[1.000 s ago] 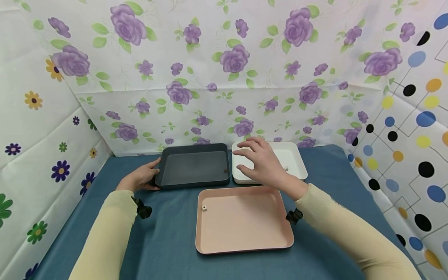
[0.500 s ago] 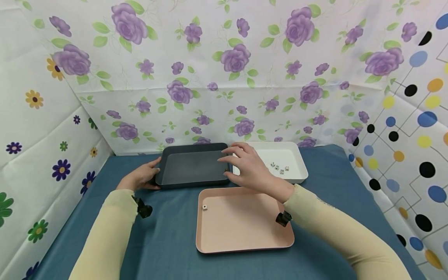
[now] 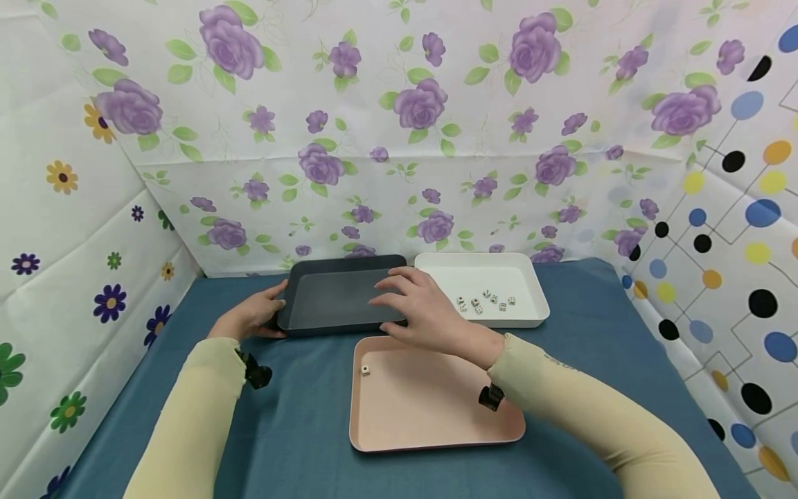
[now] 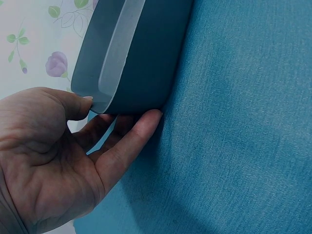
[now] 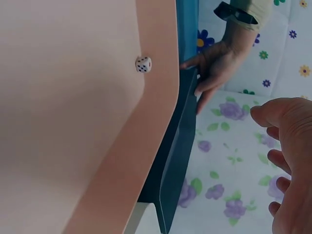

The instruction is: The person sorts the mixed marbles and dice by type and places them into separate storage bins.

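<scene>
My left hand [image 3: 251, 313] holds the left end of a dark grey tray [image 3: 330, 301]; in the left wrist view the thumb lies at its rim and the fingers [image 4: 129, 148] reach against the outer wall. Over that tray's right end hovers my right hand [image 3: 420, 312], fingers spread and slightly bent, with nothing between them. It covers the tray's near right corner. In front lies a pink tray [image 3: 436, 416] with a single white die [image 3: 365, 371] near its left side, showing black pips in the right wrist view.
To the right of the dark tray stands a white tray [image 3: 524, 277] with several small dice [image 3: 479, 310] in it. All the trays rest on a blue cloth [image 3: 299, 416]. Flowered and dotted sheets hang behind and at the sides.
My right hand has moved left from over the white tray to the dark tray's right end, uncovering the dice. It now hides a small item seen there earlier. The left hand has stayed put.
</scene>
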A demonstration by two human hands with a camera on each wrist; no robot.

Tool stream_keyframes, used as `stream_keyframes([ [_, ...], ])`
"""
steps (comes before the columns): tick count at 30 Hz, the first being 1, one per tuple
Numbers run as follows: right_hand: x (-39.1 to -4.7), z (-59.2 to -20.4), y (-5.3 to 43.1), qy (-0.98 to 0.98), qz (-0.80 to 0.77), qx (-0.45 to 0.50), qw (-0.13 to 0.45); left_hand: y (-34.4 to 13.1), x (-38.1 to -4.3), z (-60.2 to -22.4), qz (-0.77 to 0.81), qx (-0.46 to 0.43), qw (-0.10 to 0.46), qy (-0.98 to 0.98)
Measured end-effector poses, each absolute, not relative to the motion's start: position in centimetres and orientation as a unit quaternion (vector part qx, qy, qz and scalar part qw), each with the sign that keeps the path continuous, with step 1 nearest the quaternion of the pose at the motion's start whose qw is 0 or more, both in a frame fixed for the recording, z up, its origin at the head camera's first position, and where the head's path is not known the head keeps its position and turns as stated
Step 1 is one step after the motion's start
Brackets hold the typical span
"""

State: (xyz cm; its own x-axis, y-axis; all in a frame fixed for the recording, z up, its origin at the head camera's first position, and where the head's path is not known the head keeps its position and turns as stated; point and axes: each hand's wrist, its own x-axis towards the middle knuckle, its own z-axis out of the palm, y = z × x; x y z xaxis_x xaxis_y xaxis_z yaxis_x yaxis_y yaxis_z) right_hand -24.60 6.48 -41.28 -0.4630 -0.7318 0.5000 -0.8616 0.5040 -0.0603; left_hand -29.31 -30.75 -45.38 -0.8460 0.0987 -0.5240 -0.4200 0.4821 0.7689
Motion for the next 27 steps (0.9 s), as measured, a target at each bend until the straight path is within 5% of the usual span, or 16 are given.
stream_keyframes([
  [27, -22.8, -44.5, 3.7, -0.87, 0.061, 0.48, 0.099, -30.7, -29.3, -45.2, 0.497, -0.107, 0.258, 0.821],
])
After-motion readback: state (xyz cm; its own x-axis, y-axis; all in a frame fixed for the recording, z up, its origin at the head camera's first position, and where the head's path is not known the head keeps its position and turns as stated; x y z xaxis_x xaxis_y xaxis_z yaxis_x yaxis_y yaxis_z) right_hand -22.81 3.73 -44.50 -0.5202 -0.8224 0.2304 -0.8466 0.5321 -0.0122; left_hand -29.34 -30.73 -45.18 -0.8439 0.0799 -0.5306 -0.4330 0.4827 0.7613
